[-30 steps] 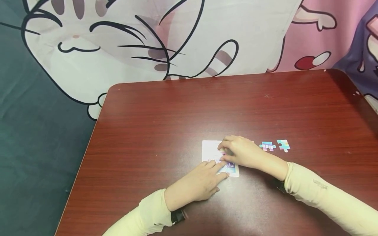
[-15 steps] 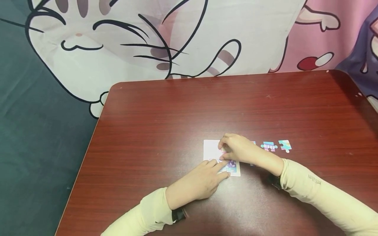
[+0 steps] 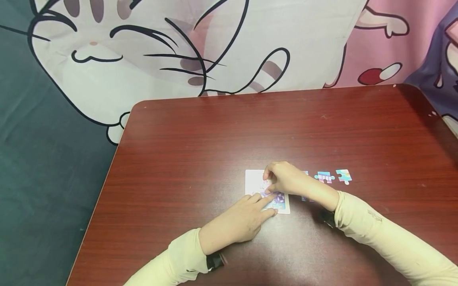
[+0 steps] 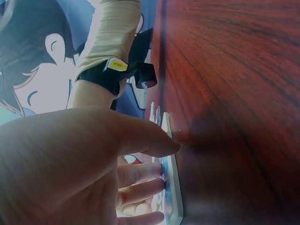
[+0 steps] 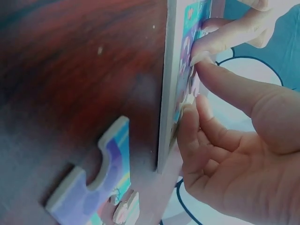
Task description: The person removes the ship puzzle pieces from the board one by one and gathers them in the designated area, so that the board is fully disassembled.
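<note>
A small white puzzle board lies on the table, its lower part filled with purple and blue pieces. My left hand reaches in from the lower left, its extended fingers resting on the board's near part; the left wrist view shows the thumb by the board's edge. Over the middle of the board, my right hand pinches a puzzle piece between thumb and fingers. The right wrist view has this piece right at the board's surface, partly hidden by the fingertips.
To the right of the board lie loose puzzle pieces, among them a blue-and-purple one and a teal-and-yellow one. Others show partly behind the right forearm. A cartoon-printed cloth hangs behind the brown table.
The right wrist and forearm have shifted slightly left, uncovering parts of loose pieces beside the board. The right fingertips stay over the board's middle, and the left hand stays in place.
</note>
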Available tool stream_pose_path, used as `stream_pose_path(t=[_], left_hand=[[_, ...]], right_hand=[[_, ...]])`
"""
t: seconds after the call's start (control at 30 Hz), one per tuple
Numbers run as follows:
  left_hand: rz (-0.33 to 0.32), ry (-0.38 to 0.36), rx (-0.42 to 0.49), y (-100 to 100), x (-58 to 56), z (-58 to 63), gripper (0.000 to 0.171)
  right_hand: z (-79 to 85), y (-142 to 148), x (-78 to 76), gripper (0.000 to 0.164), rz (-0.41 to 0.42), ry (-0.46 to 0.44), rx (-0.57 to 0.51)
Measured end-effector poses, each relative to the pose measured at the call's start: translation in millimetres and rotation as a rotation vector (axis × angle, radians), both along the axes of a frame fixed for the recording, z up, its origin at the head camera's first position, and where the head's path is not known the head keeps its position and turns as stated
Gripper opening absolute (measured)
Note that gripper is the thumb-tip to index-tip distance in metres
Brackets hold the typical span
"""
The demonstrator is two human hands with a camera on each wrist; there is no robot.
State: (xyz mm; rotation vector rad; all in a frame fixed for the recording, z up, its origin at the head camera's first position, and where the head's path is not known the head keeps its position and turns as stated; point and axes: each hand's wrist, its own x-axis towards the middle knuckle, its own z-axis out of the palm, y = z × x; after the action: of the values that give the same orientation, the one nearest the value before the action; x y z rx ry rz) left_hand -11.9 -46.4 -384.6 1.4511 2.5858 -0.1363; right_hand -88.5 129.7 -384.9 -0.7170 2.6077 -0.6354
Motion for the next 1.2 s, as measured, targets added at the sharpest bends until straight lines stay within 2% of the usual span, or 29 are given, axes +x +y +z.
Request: stream_pose_path(t=[0.27, 0.63, 1.03, 1.2], left_hand=[[0.005, 0.011, 0.009, 0, -0.2, -0.7, 0.044], [0.021, 0.006, -0.004, 0, 1.6, -0.6, 0.044], [0.017, 0.01, -0.008, -1, 2.3, -0.9, 0.047], [0.015, 0.022, -0.009, -1, 2.7, -2.2, 0.046]], right_hand=[[-0.5, 1, 1.7, 0.025, -0.043, -0.082, -0.089], [-1.8, 1, 7.8, 0.024, -0.052, -0.007, -0.142], [-8.1, 10, 10.6, 0.029, 0.03, 0.023, -0.258], [-9.9, 14, 10.4, 0.027, 0.024, 0.022, -0.293]])
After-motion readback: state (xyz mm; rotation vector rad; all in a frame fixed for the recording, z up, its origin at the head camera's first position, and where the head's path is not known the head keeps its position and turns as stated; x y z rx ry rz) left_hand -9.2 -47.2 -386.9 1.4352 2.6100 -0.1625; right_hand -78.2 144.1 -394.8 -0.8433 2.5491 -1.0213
